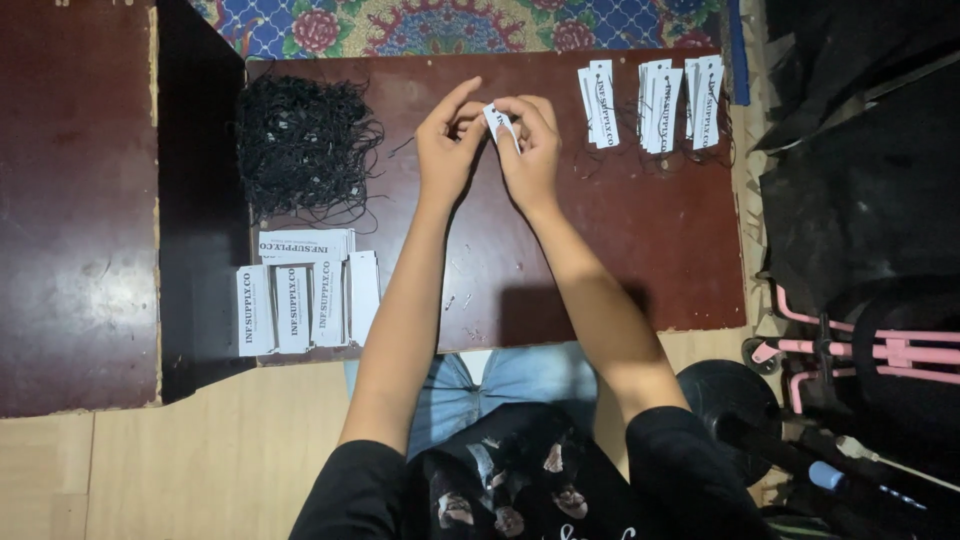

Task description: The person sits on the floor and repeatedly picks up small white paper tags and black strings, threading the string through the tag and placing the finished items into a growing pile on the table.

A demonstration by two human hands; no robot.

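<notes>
both hands are pinching one small white tag (497, 119) above the middle of the dark table (620, 250).
left hand (447, 150) and right hand (530, 150) are gripping it together; strung tags (650, 95) are piling up far right, while plain tags (300, 295) and black strings (300, 145) are waiting left, so plenty seems left.

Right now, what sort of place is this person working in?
Probably a home workspace on the floor, not a factory. The hands hold a white paper tag over a low dark wooden board, with a patterned rug beyond, a pile of black strings and stacked tags.
</notes>
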